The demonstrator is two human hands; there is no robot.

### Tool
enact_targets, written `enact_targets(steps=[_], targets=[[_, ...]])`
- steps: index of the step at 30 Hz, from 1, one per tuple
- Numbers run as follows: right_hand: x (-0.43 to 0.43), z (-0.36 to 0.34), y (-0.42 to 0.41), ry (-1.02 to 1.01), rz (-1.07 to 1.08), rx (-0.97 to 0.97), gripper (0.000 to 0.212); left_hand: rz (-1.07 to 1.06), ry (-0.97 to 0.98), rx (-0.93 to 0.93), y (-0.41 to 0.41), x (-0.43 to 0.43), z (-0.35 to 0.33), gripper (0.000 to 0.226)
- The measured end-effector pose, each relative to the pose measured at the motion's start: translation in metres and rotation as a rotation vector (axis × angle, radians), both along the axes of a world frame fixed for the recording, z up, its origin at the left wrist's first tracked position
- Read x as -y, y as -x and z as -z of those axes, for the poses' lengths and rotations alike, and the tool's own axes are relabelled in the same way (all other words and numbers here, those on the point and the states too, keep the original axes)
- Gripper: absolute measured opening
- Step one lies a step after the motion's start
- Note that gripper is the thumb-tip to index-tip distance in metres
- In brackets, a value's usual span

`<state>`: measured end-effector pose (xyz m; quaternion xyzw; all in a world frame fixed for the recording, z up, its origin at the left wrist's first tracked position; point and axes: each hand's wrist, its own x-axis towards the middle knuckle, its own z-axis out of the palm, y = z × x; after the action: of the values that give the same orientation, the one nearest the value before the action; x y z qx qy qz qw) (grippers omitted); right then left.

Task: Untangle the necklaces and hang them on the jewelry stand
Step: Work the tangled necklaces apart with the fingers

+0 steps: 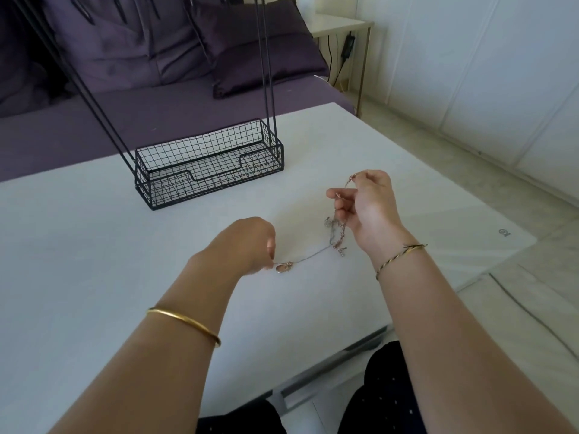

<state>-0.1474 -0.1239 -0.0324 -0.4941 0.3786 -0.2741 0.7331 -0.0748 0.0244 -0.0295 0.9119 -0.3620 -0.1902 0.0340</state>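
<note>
Stretching across most of the view is a white bench (94,245), with a purple sofa (125,57) and its cushions behind the far edge. A black wire jewelry stand (219,178) sits on the bench toward the back; its mesh basket base holds nothing and its thin rods rise out of the top of the view. Two bare forearms reach in from below. The right hand (366,208) is lifted above the bench, palm toward the viewer, fingers curled and pinching a rose-gold chain. The left hand (247,242) is lower, just above the bench, fingertips pinching a thin silver chain. The necklaces (336,233) hang between the hands, in front of the stand, knotted in a small tangle below the right hand. A small pendant (283,267) lies on the bench beside the left fingertips. A gold bangle (185,321) circles the left forearm; a thin braided bracelet (401,253) circles the right wrist.
</note>
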Motion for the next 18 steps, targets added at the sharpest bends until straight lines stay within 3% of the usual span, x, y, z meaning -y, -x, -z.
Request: enact_targets(steps=[2, 6, 10, 13, 15, 18], targets=[[0.0, 0.0, 0.001, -0.015, 0.028, 0.008, 0.02, -0.032, -0.037, 0.011, -0.003, -0.001, 0.003, 0.004], [0.005, 0.002, 0.004, -0.109, 0.123, 0.02, 0.021, -0.196, -0.205, 0.072, -0.015, -0.017, 0.001, 0.023], [0.004, 0.008, 0.009, -0.261, 0.214, 0.034, 0.02, -0.347, -0.394, 0.079, -0.024, -0.039, -0.007, 0.018], [-0.001, 0.011, 0.01, -0.316, 0.225, 0.033, 0.021, -0.438, -0.406, 0.1, -0.033, -0.048, -0.011, 0.018], [-0.005, 0.01, 0.01, -0.322, 0.211, 0.032, 0.02, -0.469, -0.415, 0.113, -0.029, -0.048, -0.014, 0.003], [-0.01, 0.008, 0.01, -0.345, 0.182, 0.05, 0.017, -0.459, -0.367, 0.195, -0.02, -0.032, -0.014, 0.034]])
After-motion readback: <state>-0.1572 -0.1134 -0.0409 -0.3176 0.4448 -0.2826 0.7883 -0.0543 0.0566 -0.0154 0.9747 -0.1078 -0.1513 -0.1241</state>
